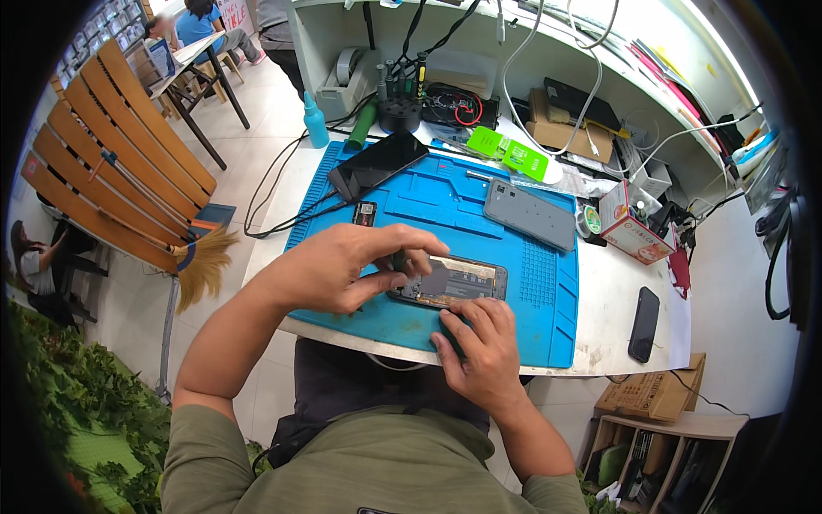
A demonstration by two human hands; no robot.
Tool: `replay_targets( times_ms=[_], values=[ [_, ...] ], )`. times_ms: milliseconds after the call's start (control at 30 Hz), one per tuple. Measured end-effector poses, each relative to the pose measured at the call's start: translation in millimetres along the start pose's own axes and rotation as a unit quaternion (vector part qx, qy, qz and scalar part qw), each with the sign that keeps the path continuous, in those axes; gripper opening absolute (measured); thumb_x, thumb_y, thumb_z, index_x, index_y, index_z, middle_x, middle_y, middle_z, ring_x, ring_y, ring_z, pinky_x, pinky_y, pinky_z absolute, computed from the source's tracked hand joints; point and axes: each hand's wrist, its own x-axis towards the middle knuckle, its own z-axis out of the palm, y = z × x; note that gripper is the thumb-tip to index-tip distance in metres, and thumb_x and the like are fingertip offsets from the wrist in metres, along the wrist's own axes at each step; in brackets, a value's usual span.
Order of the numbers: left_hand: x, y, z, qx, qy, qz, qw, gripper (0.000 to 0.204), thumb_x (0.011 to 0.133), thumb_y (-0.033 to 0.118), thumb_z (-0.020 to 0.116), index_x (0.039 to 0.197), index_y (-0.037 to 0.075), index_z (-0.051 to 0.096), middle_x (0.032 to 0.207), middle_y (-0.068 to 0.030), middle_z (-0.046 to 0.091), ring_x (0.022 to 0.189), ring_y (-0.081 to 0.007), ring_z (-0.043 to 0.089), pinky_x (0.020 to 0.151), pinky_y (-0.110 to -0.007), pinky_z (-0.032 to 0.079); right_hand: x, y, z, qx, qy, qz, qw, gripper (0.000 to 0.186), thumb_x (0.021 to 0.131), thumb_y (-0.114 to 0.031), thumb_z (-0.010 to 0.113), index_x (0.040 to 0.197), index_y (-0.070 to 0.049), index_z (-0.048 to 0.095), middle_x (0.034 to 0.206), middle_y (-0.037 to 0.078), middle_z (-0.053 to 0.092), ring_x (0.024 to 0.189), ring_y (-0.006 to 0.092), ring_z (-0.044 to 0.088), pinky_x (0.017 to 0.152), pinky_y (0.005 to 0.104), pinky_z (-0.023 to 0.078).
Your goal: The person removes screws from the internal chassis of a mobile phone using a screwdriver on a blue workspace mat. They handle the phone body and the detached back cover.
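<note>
A smartphone with its back off (pixel 467 278) lies on the blue repair mat (pixel 360 321), its dark battery and inner parts showing. Over its left end my left hand (pixel 355 270) is bent, thumb and fingers drawn together; whatever they pinch is hidden. My right hand (pixel 484 343) holds the phone's near edge, fingertips on the frame and thumb beside it. Just beyond my left hand sits a small dark phone part (pixel 365 214). A grey phone back cover (pixel 531 212) rests at the mat's right side, and a black phone screen (pixel 377 167) at its far left.
Behind the mat stand a teal squeeze bottle (pixel 315 122) and a screwdriver holder (pixel 399 111). Green packets (pixel 509 152) lie at the far edge. To the right are a solder spool (pixel 589 220), a red-and-white box (pixel 632 224) and another black phone (pixel 644 324). Cables hang from the shelf.
</note>
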Motion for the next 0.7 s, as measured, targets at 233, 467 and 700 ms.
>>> replay_targets(
  times_ms=[233,467,700],
  values=[
    [-1,-3,4,-0.032,0.03,0.04,0.998,0.052,0.093,0.002,0.087,0.142,0.014,0.077,0.116,-0.0081,0.085,0.1,-0.0255,0.082,0.085,-0.038,0.063,-3,-1,4,-0.019,0.014,0.006,1.0,0.03,0.089,-0.015,0.091,0.114,-0.002,0.081,0.123,0.012,0.076,0.122,0.0344,0.067,0.113,0.0547,0.048],
    [0,4,-3,0.081,0.0,0.019,0.997,0.065,0.092,0.01,0.088,0.152,0.022,0.068,0.121,-0.0101,0.083,0.095,-0.0282,0.08,0.08,-0.04,0.064,-4,-1,5,-0.017,0.028,0.019,0.999,0.026,0.089,-0.014,0.091,0.111,-0.003,0.081,0.12,0.011,0.077,0.121,0.0337,0.068,0.112,0.0537,0.048],
    [0,0,-3,0.095,0.007,0.022,0.995,0.068,0.092,0.011,0.089,0.155,0.023,0.067,0.119,-0.0105,0.082,0.091,-0.0288,0.08,0.079,-0.04,0.064,-4,-1,5,-0.01,0.034,0.021,0.999,0.026,0.088,-0.013,0.091,0.109,-0.003,0.081,0.118,0.011,0.077,0.12,0.0336,0.068,0.111,0.0537,0.049]
  ],
)
